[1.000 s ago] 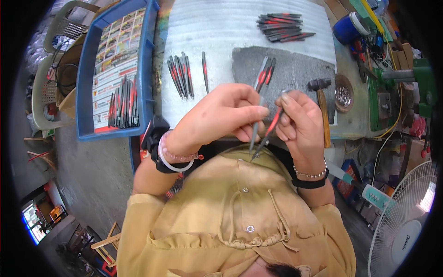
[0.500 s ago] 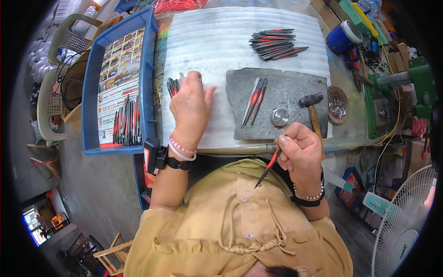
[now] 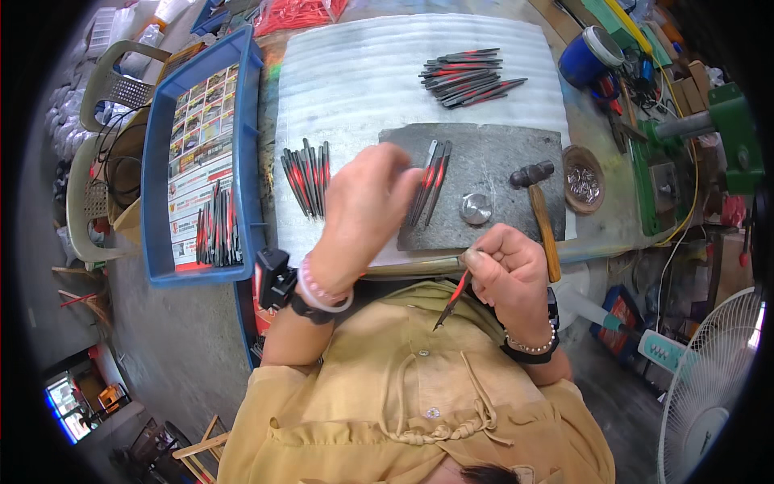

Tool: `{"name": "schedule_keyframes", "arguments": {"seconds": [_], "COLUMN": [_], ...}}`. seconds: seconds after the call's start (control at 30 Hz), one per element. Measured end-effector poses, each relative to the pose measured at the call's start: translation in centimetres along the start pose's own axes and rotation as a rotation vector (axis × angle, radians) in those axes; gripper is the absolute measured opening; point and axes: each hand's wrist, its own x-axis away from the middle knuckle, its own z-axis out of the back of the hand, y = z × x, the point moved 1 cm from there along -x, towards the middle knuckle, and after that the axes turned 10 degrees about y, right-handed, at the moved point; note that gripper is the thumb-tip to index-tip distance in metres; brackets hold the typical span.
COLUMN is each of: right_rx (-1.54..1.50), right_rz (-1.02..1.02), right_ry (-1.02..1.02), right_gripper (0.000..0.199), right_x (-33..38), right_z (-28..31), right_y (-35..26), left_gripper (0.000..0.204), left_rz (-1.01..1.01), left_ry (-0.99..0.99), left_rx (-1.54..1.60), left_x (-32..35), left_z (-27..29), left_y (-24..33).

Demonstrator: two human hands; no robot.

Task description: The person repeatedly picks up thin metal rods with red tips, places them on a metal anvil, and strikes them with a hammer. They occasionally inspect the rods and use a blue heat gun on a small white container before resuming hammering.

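Observation:
My right hand (image 3: 509, 270) pinches a slim black-and-red pointed tool (image 3: 456, 297), its tip slanting down in front of my shirt. Over the slab's left edge hovers my left hand (image 3: 367, 202), thumb apart from the fingers, with nothing visible in it. Its thumb is beside a few similar pointed tools (image 3: 436, 184) lying on the grey stone slab (image 3: 504, 149). A round metal piece (image 3: 476, 208) and a hammer (image 3: 542, 218) also rest on the slab. Left of that hand, a row of the tools (image 3: 306, 177) lies on white foam sheeting (image 3: 347, 73).
Another pile of tools (image 3: 472, 77) lies at the far side. A blue tray (image 3: 256, 161) with more tools stands left. To the right are a bowl of small metal parts (image 3: 583, 179), a blue jug (image 3: 588, 58), a green machine (image 3: 730, 149) and a fan (image 3: 709, 379).
My left hand has moved right from the row of tools on the foam toward those on the slab. My right hand still holds its tool, slightly shifted.

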Motion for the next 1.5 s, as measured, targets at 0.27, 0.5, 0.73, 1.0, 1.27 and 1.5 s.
{"name": "schedule_keyframes", "arguments": {"seconds": [0.27,0.5,0.73,1.0,1.27,1.5], "right_rx": [-0.013,0.060,0.052,-0.009,0.218,0.307], "right_rz": [-0.009,0.025,0.078,0.091,0.287,0.434], "right_ry": [-0.061,-0.102,-0.076,-0.107,0.018,0.040], "right_gripper": [0.009,0.010,0.009,0.007,0.007,0.010], "right_x": [0.5,0.1,0.2,0.0,0.2,0.5], "right_z": [-0.3,-0.7,-1.3,-1.0,-2.3,-2.4], "right_y": [-0.3,0.5,0.4,-0.9,-0.2,0.2], "left_gripper": [0.021,0.019,0.018,0.022,0.019,0.013], "left_rz": [-0.097,-0.105,0.026,0.546,0.594,0.471], "left_ry": [-0.116,-0.035,-0.088,-0.311,-0.444,-0.470], "left_rx": [-0.168,-0.025,0.073,0.862,0.993,1.018], "left_x": [-1.2,-1.1,-1.5,3.3,6.2,6.7], "left_z": [-2.4,-2.8,-1.5,3.8,4.8,3.9], "left_y": [2.1,1.8,1.5,3.7,3.5,3.6]}}
